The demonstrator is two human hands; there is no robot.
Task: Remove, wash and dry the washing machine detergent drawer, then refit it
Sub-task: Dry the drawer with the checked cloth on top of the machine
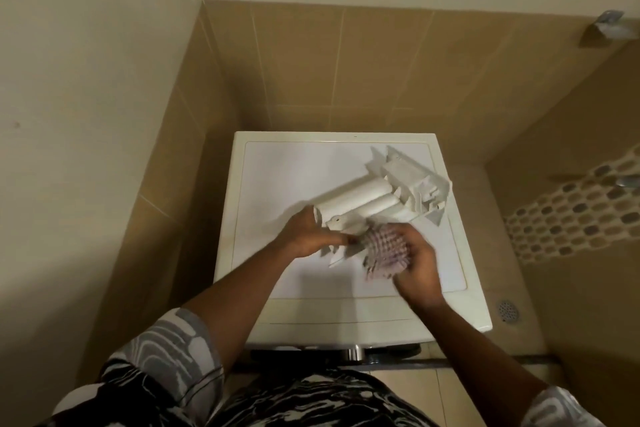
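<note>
1. The detergent drawer (377,199) lies on its side on the flat top of the washing machine (284,177). It is white plastic and runs slantwise from the left hand away toward the far right corner of the lid. Two rounded tube-like mouldings face up along its middle, and its wider boxy end is the end farthest from both hands.
2. The left hand (308,236) grips the near end of the drawer. Its fingers are curled round the plastic edge and its thumb points toward the right hand.
3. The right hand (417,270) holds a scrubbing brush (384,250) with pale pink-purple bristles, fingers wrapped round its back. This hand is blurred, so the finer lie of its fingers cannot be told.
4. The bristles face the left hand and touch the drawer's near lower edge, just beside the left thumb.
5. Both forearms reach in from below, and a black-and-white patterned sleeve (173,347) covers the left upper arm.
6. Beyond the hands, a tan tiled wall (346,73) rises behind the machine.
7. Out past the right hand, a band of mosaic tiles (571,215) crosses the side wall. A round floor drain (507,310) sits on the floor below it, beside the machine's near right corner.
</note>
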